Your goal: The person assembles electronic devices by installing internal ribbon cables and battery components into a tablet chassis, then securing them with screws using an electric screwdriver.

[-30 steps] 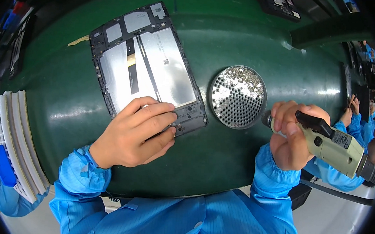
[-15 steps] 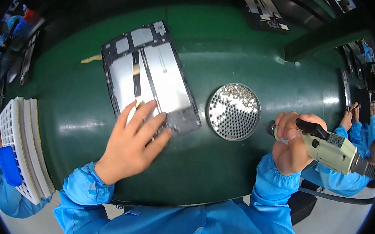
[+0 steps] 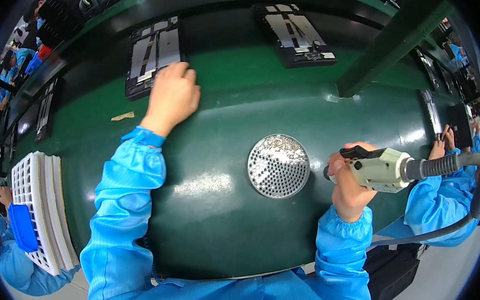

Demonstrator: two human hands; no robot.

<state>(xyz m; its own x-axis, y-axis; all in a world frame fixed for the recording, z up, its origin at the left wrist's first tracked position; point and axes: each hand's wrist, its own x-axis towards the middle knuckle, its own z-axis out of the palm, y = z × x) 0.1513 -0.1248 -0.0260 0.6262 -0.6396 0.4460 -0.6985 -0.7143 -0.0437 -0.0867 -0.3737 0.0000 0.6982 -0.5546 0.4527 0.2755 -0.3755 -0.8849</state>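
My left hand [image 3: 172, 95] reaches to the far left, its fingers curled at the near right edge of an opened tablet [image 3: 168, 47]. Silver panels and dark strips show inside the tablet's black frame; my fingers cover its near right corner. My right hand [image 3: 350, 178] is wrapped round a pale green power screwdriver [image 3: 383, 171] with a black lever, its tip pointing left. Between my arms, a round metal screw tray [image 3: 278, 175] full of small holes lies on the green table, loose shiny screws gathered at its far side.
Another opened tablet [image 3: 297, 35] lies at the back. A green post [image 3: 392, 46] rises at the back right. Near my left arm are a yellowish strip [image 3: 123, 116] and stacked white trays [image 3: 36, 201] with a blue bin [image 3: 23, 227]. A hose [image 3: 442, 236] hangs at right.
The tablet has gone from the near table to the far left, my left hand moving away with it. My view has shifted. The right hand still holds the screwdriver near the screw tray.
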